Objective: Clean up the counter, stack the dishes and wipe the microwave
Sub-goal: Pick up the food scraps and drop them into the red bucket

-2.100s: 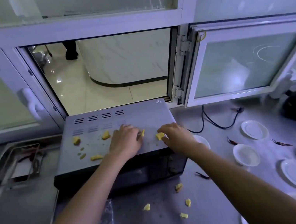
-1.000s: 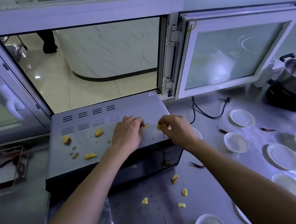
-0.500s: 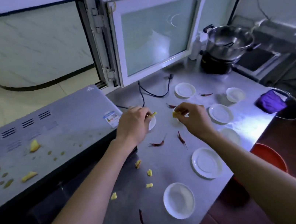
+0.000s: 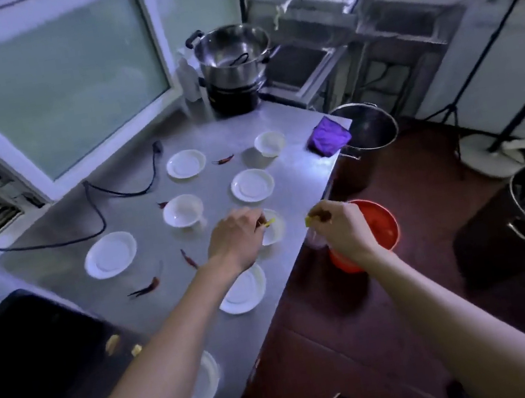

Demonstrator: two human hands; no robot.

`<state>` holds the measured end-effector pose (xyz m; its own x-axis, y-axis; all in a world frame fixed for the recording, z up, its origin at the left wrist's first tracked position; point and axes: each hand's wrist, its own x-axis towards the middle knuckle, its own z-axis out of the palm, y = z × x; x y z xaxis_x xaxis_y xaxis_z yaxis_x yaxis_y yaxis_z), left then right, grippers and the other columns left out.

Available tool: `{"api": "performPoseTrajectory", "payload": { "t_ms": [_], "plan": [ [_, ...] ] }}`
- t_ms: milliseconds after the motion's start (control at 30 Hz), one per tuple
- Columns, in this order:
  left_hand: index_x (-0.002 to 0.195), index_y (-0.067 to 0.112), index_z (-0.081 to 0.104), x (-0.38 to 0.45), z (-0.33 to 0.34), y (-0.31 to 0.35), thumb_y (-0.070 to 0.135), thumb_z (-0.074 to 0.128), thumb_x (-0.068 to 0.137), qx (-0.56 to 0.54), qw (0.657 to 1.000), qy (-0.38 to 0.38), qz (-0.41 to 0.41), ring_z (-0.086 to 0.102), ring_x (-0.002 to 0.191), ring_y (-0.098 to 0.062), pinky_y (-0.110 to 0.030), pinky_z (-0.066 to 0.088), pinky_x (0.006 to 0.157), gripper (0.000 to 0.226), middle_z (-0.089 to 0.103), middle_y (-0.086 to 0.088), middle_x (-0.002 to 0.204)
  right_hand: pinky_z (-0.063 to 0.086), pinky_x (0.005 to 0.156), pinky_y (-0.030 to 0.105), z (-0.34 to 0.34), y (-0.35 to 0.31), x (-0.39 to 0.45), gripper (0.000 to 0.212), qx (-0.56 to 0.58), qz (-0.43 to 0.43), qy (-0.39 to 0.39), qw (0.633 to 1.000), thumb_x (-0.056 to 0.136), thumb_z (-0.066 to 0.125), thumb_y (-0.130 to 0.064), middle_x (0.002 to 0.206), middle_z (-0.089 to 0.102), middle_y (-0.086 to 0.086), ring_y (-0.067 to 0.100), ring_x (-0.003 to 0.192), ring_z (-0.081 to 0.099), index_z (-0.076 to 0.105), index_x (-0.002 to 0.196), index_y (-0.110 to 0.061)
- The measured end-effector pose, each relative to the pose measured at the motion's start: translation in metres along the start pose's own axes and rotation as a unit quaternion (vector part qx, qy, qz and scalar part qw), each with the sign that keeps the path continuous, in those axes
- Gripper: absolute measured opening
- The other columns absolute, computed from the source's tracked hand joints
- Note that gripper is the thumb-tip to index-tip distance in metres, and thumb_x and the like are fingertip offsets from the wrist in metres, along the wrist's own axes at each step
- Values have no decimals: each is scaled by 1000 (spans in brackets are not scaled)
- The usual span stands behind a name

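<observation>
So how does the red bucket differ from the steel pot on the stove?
The red bucket stands low on the floor beside the counter, while the steel pot sits raised on the black stove at the counter's back. The bucket is red and partly hidden by the right hand; the pot is shiny metal, in full view, with a dark handle. Both are round and open-topped.

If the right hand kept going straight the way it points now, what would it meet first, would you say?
Probably nothing on the counter: the right hand, pinching a yellow scrap, is already past the counter edge, with the red bucket below it. Depth is uncertain.
</observation>
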<state>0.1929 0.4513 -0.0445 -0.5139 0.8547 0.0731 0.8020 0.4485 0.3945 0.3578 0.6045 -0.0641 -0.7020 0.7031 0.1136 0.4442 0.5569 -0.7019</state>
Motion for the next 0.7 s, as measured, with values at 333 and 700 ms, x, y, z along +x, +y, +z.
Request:
{"api": "performPoseTrajectory", "payload": {
  "t_ms": [333, 700],
  "plan": [
    [103, 25, 65, 67, 104, 151, 33, 60, 93, -7, 993, -99, 70, 59, 101, -25, -42, 52, 84, 14, 64, 0, 103, 57, 73, 35, -110, 157, -36, 9, -22, 126, 67, 989, 81, 78, -23, 85, 73, -9, 9, 76, 66, 75, 89, -27],
    [102, 27, 65, 160, 195, 203, 35, 64, 92, -25, 982, -145, 116, 60, 99, -18, -37, 50, 84, 13, 64, 5, 101, 58, 75, 39, -143, 247, -1, 9, -38, 203, 52, 977, 84, 77, -25, 88, 74, -7, 9, 80, 68, 75, 93, -25]
  ]
}}
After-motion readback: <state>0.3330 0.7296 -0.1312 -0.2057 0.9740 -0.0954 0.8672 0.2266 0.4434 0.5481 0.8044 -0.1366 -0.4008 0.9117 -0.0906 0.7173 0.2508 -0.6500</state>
